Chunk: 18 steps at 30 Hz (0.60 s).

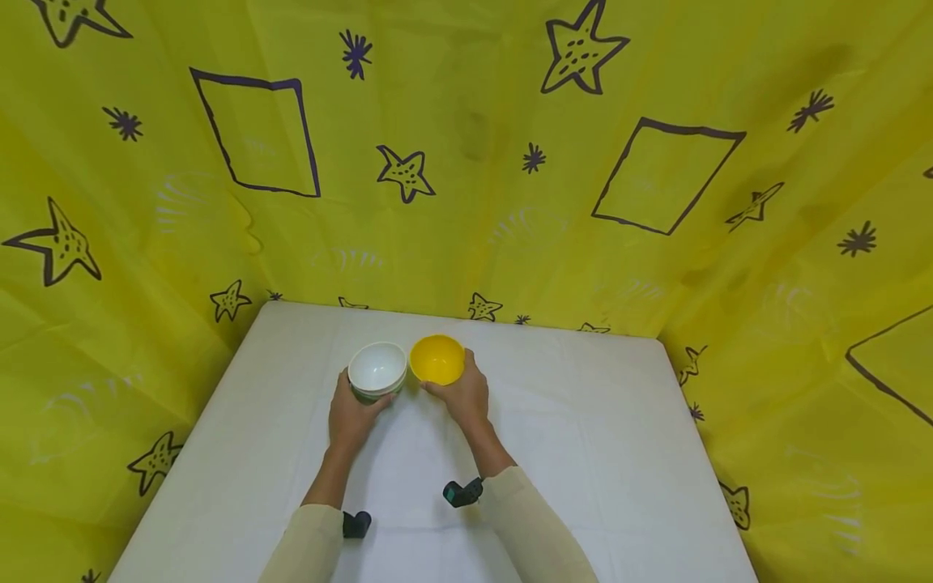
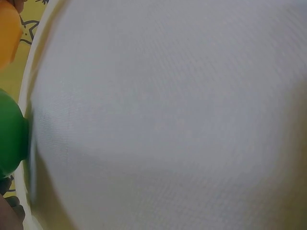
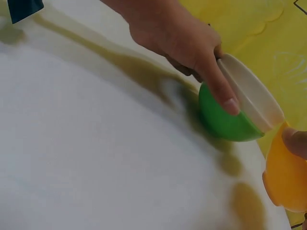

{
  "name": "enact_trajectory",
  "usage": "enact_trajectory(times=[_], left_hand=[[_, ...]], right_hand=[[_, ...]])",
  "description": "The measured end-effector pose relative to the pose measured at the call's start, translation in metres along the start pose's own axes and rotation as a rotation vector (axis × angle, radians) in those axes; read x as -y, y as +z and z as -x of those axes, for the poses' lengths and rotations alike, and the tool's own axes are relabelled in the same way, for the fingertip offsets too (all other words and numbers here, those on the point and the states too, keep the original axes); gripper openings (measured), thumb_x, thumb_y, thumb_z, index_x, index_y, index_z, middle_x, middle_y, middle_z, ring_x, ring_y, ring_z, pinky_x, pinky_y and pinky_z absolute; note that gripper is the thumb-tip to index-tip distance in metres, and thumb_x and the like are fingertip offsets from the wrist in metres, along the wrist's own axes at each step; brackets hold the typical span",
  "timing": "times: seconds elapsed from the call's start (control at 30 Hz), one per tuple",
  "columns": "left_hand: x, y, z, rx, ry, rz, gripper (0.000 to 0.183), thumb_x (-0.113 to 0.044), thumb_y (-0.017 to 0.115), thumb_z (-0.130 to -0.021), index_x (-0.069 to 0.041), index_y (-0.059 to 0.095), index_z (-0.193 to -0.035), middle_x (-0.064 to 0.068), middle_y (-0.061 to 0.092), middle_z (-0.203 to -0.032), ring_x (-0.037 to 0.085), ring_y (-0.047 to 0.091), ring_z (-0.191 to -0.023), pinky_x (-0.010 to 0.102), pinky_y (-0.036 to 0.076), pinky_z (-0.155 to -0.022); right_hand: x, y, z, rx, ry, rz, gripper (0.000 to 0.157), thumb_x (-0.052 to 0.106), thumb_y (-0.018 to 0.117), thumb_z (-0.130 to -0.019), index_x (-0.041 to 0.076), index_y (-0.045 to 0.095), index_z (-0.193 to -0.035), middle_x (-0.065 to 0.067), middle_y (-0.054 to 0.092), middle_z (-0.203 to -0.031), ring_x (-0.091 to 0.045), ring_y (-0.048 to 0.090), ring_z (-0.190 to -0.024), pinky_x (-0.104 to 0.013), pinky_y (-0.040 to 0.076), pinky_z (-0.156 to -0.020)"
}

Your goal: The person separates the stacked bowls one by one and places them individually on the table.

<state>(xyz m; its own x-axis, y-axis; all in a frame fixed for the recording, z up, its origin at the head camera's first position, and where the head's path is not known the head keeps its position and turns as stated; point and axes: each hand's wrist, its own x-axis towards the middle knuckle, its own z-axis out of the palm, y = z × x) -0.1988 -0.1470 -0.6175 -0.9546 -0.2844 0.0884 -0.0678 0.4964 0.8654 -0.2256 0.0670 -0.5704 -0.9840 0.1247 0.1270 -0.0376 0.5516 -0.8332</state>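
Cream sleeves point(image 1: 306, 551) are cropped at six o'clock; my left hand point(image 1: 351, 414) grips a white-topped bowl stack point(image 1: 377, 368), its green bowl point(image 3: 225, 125) mostly hidden from above; at three o'clock beside it, my right hand point(image 1: 468, 394) pinches a yellow bowl point(image 1: 437, 358).

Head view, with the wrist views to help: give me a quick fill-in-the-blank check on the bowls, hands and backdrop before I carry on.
1. The right hand grips the yellow bowl, to the ____ of the white bowl in the head view.
2. The outer bowl beneath the white bowl is coloured ____.
3. The other hand, holding them, is the person's ____.
4. The curtain behind the table is mostly coloured ____.

Missing words: right; green; left; yellow.
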Motion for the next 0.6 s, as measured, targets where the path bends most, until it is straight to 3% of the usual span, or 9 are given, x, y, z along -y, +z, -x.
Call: enact_trajectory(times=[0.6], left_hand=[[-0.002,-0.002,0.000,0.013,-0.033,-0.002,0.106,-0.030,0.095,-0.079,0.002,0.033,-0.158,0.025,0.047,-0.155,0.042,0.047,-0.142,0.056,0.037,-0.118]], right_hand=[[-0.021,0.009,0.007,0.019,0.030,0.008,0.090,0.034,0.100,-0.069,0.006,0.053,-0.140,-0.012,0.069,-0.128,-0.031,0.066,-0.116,-0.050,0.055,-0.098]])
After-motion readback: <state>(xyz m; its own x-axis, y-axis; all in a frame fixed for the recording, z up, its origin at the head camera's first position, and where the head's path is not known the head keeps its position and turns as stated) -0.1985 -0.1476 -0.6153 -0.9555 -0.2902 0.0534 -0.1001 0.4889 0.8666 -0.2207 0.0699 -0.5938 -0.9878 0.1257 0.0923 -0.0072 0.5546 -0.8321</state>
